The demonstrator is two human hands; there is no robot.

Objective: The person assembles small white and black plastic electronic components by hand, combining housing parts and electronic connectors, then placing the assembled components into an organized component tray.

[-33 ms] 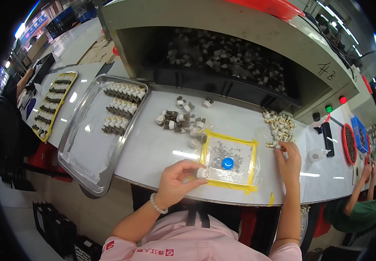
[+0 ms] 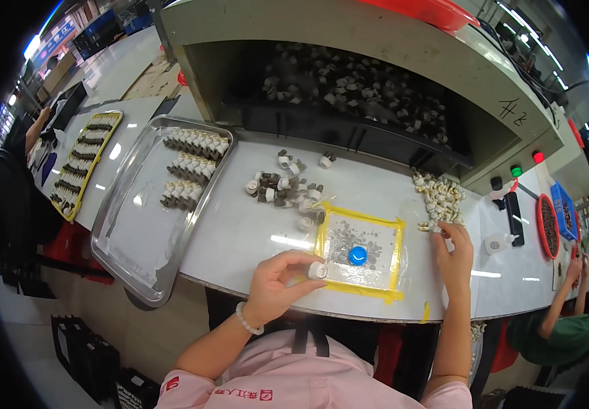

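Observation:
My left hand [image 2: 274,286] pinches a small white cylindrical part [image 2: 317,271] between thumb and fingers, its round end facing right. It hovers by the near left corner of a yellow-taped square pad [image 2: 376,281]. A blue round cap [image 2: 358,255] stands on that pad among grey smudges. My right hand [image 2: 454,249] is closed at the near edge of a heap of small cream-white pieces [image 2: 439,198], its fingertips on one of them. Beyond my left hand lies a loose cluster of white parts with dark grey ends [image 2: 284,189].
A steel tray [image 2: 130,225] with rows of assembled parts stands at left, beside a yellow-rimmed tray [image 2: 107,146]. Behind the table, a machine opening holds a black bin [image 2: 349,140] of parts. At right are a squeeze bottle [image 2: 497,243], a phone-like black slab [image 2: 513,218] and a co-worker [image 2: 574,327].

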